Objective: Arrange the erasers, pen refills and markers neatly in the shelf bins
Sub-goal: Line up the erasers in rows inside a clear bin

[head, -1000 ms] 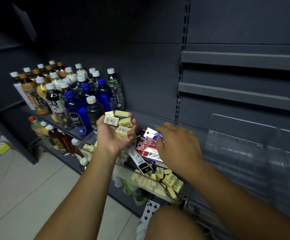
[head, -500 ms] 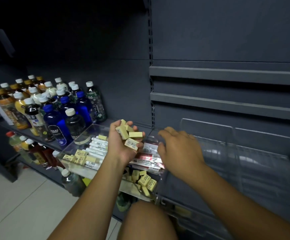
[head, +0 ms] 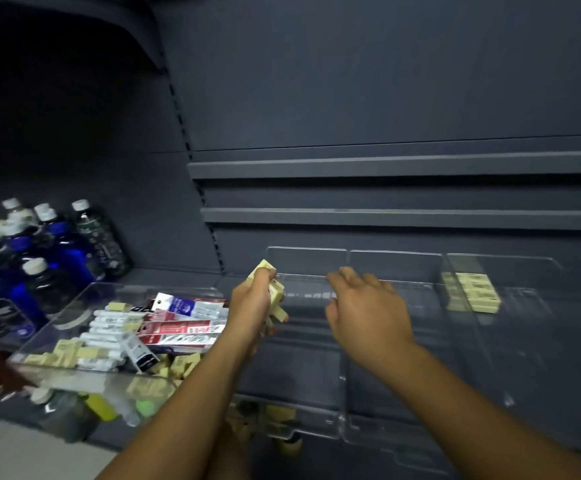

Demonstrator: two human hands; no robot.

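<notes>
My left hand (head: 252,303) grips a handful of pale yellow erasers (head: 275,292) above the left end of the clear divided shelf bins (head: 342,379). My right hand (head: 365,306) hovers open over the middle bin, fingers spread, holding nothing. A neat row of erasers (head: 472,292) lies in the right-hand bin. To the left, a clear tray (head: 84,375) holds a jumble of loose erasers (head: 67,353), white markers (head: 109,327) and red and blue pen refill packs (head: 185,327).
Bottled drinks (head: 39,258) crowd the shelf at far left, with more bottles on the shelf below. Dark grey back panels and two empty shelf rails (head: 399,216) rise behind the bins. Pale floor tiles show at bottom left.
My view has swung right, and both hands have moved from over the mixed tray to over the divided bins. My left hand has turned over with the erasers still in it.
</notes>
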